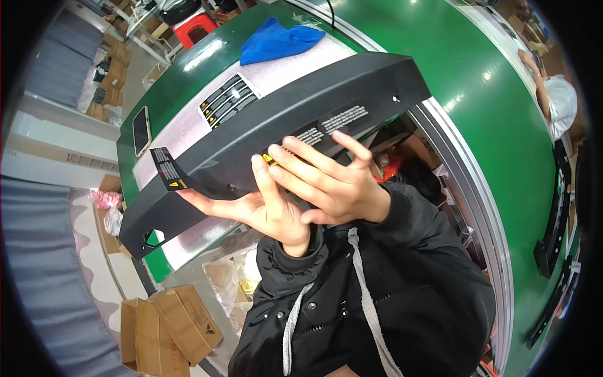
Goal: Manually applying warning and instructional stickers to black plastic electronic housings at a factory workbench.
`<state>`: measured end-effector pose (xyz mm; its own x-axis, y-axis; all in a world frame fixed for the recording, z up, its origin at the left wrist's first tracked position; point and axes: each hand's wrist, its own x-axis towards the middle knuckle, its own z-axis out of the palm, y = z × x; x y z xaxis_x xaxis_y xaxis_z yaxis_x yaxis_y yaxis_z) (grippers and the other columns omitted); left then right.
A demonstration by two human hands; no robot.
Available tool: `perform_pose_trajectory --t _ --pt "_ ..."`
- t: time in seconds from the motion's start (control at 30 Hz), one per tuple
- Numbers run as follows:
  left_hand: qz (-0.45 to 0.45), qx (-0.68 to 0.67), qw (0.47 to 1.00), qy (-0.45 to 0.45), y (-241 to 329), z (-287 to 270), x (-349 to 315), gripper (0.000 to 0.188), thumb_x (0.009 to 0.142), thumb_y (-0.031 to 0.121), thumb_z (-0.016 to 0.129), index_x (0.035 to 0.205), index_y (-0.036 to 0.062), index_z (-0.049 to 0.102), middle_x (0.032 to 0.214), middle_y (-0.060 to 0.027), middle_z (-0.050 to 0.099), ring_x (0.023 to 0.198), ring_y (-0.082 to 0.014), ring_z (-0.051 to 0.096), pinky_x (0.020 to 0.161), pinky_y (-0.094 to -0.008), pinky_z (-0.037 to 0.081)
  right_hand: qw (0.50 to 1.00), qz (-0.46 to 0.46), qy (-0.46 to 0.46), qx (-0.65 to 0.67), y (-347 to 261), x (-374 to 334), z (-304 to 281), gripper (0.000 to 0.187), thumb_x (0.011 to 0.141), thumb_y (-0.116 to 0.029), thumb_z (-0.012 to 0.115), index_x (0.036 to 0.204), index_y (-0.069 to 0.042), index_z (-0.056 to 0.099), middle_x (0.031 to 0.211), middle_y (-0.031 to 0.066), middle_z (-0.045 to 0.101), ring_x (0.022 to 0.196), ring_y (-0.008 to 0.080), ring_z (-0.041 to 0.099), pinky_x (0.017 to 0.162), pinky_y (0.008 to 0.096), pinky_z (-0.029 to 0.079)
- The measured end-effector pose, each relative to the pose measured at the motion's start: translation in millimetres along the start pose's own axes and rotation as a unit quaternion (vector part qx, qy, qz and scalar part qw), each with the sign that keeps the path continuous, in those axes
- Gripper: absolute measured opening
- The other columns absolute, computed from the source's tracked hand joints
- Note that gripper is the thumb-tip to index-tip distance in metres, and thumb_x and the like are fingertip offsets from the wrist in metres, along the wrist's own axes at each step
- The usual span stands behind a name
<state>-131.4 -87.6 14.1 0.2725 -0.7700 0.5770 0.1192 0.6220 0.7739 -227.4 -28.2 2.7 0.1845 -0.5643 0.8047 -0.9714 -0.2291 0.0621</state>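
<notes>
A long, curved black panel (251, 135) lies slantwise before me. My right hand (342, 185) has its fingers outspread, their tips on a black label with a yellow warning mark (269, 158) on the panel's near face. Below it my left hand (276, 217) is open, one finger raised to that label's end and another stretched left. That leftward fingertip meets the lower end of a second black warning label (168, 171); whether this label clings to the finger or the panel I cannot tell. My two hands touch near the right thumb.
Behind the panel, a label sheet (228, 100), a blue cloth (279, 43) and a phone (142, 131) lie on the green table (207, 53). Cardboard boxes (168, 330) stand at lower left. At far right are more black panels (556, 213) and another person's arm (539, 88).
</notes>
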Motion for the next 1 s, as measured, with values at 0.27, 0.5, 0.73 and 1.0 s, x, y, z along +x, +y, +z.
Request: perform_pose_trajectory --t 0.27,0.5,0.73,1.0 --pt "-0.004 -0.056 0.998 0.010 2.3 4.3 1.2 0.091 0.074 -0.008 0.061 0.142 0.0028 0.001 0.143 -0.0199 0.013 0.127 -0.0260 0.028 0.103 -0.0373 0.029 0.993 0.085 0.019 -0.086 58.3 -18.7 -21.7 0.050 0.097 -0.036 0.023 0.119 -0.006 0.056 0.122 0.0132 0.055 0.114 0.0252 0.051 0.097 0.0384 0.030" --pt "0.139 -0.129 0.963 -0.194 31.6 -11.5 -18.4 0.087 0.073 -0.007 0.062 0.141 0.0034 0.009 0.140 -0.0200 0.024 0.116 -0.0283 0.042 0.095 -0.0342 0.038 0.880 0.421 0.043 0.215 108.1 -16.6 -100.3 0.046 0.094 -0.030 0.031 0.118 0.003 0.053 0.117 0.0150 0.056 0.108 0.0253 0.053 0.097 0.0362 0.036" --pt "-0.020 -0.423 0.744 -0.517 49.3 4.0 -40.6 0.081 0.073 -0.006 0.058 0.141 0.0105 0.017 0.139 -0.0154 0.030 0.108 -0.0298 0.048 0.092 -0.0347 0.042 0.808 0.415 -0.089 0.409 84.6 -48.7 -132.3 0.048 0.092 -0.034 0.036 0.116 0.005 0.051 0.111 0.0148 0.058 0.103 0.0232 0.053 0.093 0.0344 0.037" --pt "0.024 -0.454 0.778 -0.435 53.3 73.2 -41.1 0.081 0.074 -0.004 0.055 0.142 0.0168 0.016 0.144 -0.0098 0.028 0.103 -0.0324 0.053 0.088 -0.0353 0.046 0.772 0.570 0.004 0.282 113.2 -88.8 -172.6 0.052 0.091 -0.040 0.039 0.108 0.006 0.055 0.099 0.0131 0.060 0.091 0.0237 0.055 0.084 0.0355 0.040"
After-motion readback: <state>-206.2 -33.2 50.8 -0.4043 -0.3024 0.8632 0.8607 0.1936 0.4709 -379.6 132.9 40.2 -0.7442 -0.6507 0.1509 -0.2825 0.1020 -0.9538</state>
